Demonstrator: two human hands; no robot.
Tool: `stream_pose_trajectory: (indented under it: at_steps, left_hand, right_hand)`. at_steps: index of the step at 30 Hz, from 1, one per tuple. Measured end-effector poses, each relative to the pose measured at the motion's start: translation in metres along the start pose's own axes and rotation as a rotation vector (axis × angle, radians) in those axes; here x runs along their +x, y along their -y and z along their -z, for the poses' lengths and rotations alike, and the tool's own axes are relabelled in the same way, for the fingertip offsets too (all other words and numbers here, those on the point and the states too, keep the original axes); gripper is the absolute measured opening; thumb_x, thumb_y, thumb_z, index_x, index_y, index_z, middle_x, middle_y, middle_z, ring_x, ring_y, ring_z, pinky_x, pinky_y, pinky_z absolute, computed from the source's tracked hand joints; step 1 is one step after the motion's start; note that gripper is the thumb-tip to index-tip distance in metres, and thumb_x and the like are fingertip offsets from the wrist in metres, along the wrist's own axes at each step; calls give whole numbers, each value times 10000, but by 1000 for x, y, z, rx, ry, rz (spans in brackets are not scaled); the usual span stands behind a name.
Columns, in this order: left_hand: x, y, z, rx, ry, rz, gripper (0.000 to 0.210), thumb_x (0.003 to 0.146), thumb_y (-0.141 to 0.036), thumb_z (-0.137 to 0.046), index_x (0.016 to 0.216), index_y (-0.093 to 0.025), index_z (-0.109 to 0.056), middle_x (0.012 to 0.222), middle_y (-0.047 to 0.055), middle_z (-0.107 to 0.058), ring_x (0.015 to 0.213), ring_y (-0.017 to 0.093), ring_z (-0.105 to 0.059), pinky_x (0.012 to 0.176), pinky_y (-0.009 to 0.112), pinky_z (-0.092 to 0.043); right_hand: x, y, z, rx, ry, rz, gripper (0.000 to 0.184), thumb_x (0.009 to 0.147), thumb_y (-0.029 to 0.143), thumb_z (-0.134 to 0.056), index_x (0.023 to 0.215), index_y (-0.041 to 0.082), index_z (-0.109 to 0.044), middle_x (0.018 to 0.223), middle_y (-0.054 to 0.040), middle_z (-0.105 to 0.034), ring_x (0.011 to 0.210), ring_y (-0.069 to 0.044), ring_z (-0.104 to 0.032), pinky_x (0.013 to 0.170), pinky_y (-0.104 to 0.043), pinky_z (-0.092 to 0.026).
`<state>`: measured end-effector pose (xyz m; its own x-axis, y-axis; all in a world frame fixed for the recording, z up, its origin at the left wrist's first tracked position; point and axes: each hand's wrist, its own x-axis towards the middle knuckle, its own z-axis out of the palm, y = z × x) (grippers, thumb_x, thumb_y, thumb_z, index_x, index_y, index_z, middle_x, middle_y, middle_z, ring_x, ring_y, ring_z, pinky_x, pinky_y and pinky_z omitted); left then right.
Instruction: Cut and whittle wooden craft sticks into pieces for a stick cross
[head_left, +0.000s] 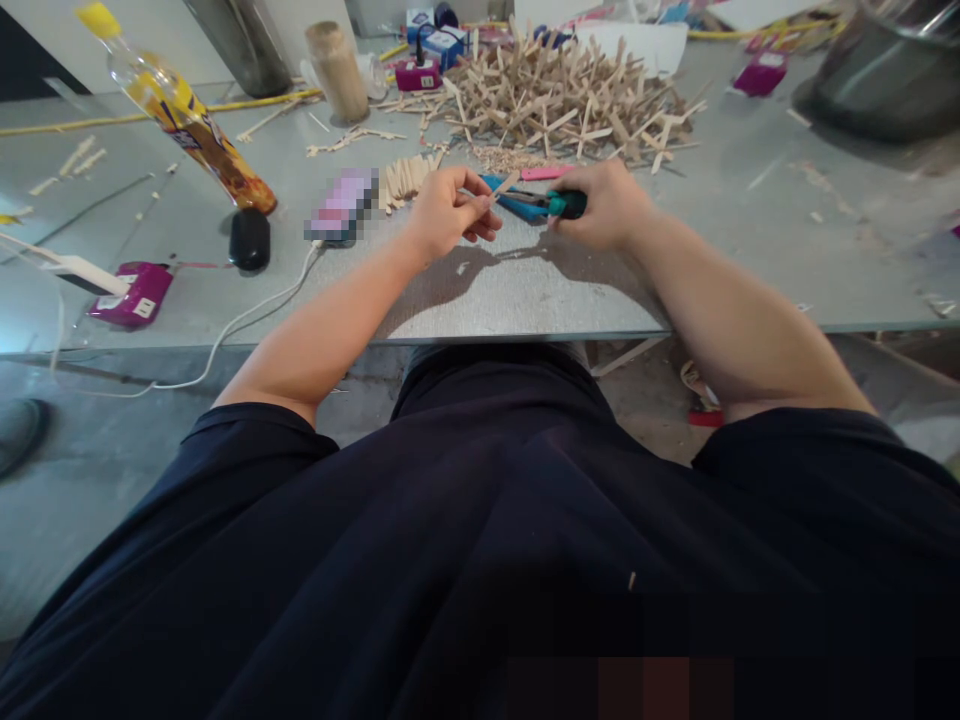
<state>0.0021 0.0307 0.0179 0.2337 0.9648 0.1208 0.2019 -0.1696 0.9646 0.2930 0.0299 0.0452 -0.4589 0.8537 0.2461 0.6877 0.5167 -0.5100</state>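
Note:
My left hand (452, 212) pinches a small flat wooden piece (504, 188) between thumb and fingers. In my right hand (606, 203) are green-handled pliers (559, 204), fingers wrapped round the grips. Their metal jaws point left and reach close to the wooden piece; whether they touch it I cannot tell. Under the jaws lies a blue object (529, 209), partly hidden, with a pink strip (544, 173) just behind it. A row of short wooden pieces (405, 180) sits left of my left hand. Beyond both hands rises a large heap of wooden star-like pieces (562, 95).
A phone (341, 205) with a white cable (277, 298), a black case (249, 240) and a tilted-looking drink bottle (191, 125) stand to the left. Purple power blocks (133, 293) lie about. A wooden cylinder (337, 75) is behind, a dark container (874, 75) at back right.

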Motion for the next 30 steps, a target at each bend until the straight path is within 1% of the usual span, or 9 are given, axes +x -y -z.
stream_pose_trajectory:
  at_steps: [2,5,8,11,14,17,20,23,30]
  left_hand:
    - [-4,-6,-2,-43,2,24,172,1116,-233,-697,960,-302,-674,853,-2,-872,798,207,-850,781,377,-616]
    - [-8,-13,-5,-93,-14,65,211,1143,-201,-662,953,-292,-645,836,-12,-869,786,187,-834,788,357,-605]
    - [-12,-19,-7,-136,-12,99,204,1149,-180,-657,970,-277,-635,824,-27,-865,802,175,-817,807,336,-584]
    - [-16,-26,-10,-167,-2,103,235,1168,-145,-612,959,-253,-609,809,-19,-852,771,162,-804,773,315,-548]
    - [-19,-30,-12,-172,-1,118,240,1184,-128,-572,968,-229,-595,813,6,-844,754,156,-825,753,295,-535]
    - [-21,-31,-12,-186,17,119,217,1185,-118,-570,993,-217,-590,836,24,-851,766,164,-847,754,286,-540]
    - [-20,-29,-11,-197,29,117,215,1192,-136,-587,993,-217,-588,858,43,-864,755,167,-853,741,281,-550]
    - [-19,-27,-10,-202,27,117,205,1193,-167,-623,994,-212,-609,864,42,-867,749,158,-856,741,262,-560]
    - [-20,-26,-9,-174,54,119,185,1193,-186,-617,1012,-223,-623,862,38,-877,762,177,-865,750,278,-581]
  right_hand:
    - [1,-2,-1,24,-7,-6,306,773,726,-859,845,460,-725,693,-52,-655,949,-374,-557,870,-602,-453]
    - [2,-8,-3,10,-10,-11,341,786,759,-857,911,460,-751,676,-42,-639,933,-362,-548,876,-598,-453]
    - [4,-14,-6,3,-16,14,375,826,737,-842,975,406,-748,716,-34,-641,912,-330,-552,888,-572,-474]
    - [6,-18,-8,-22,-30,49,395,859,710,-822,940,342,-704,748,-37,-616,869,-305,-554,884,-559,-489]
    - [7,-19,-9,-38,-28,63,367,903,670,-789,950,323,-682,774,-41,-612,843,-286,-522,873,-548,-479]
    - [6,-17,-8,-36,-16,68,331,909,630,-790,988,323,-693,796,-41,-625,847,-277,-501,870,-535,-462]
    - [5,-12,-6,-25,-14,64,380,883,681,-815,971,334,-688,771,-46,-623,897,-313,-543,869,-544,-464]
    - [4,-10,-6,-2,-15,57,388,891,705,-814,951,347,-678,769,-52,-644,963,-340,-569,895,-565,-476]
    - [3,-9,-7,67,-22,31,319,852,572,-852,869,342,-632,780,-52,-614,934,-319,-520,924,-572,-440]
